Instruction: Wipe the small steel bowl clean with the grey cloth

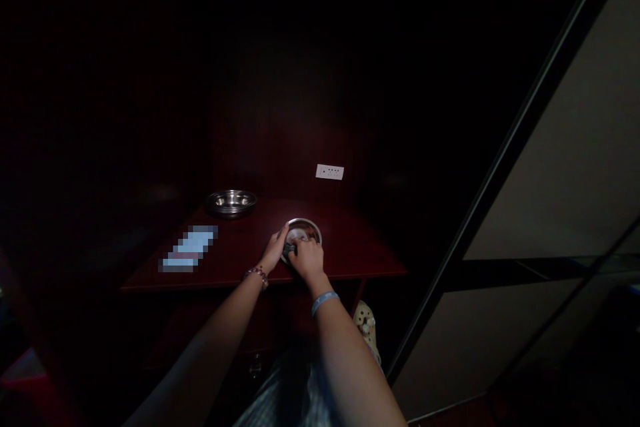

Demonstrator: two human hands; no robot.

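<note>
A shiny metal bowl (314, 229) sits near the front edge of a dark red tabletop (350, 250). My left hand (274, 250) grips the bowl's left rim, fingers along its outside. Reaching into the bowl, my right hand (309, 258) has its fingers closed around a small dark, greyish scrubber-like pad (289, 249); most of the pad is hidden by the fingers. The bowl's near side is partly covered by my right hand.
Stacked metal bowls (231, 212) stand at the back left. A blurred-out light blue rectangle (190, 248) lies left. A white socket plate (329, 172) is on the back wall. Below are a pale clog (367, 320) and a pinkish-red bin (30, 379). A panelled door (550, 180) slants at right.
</note>
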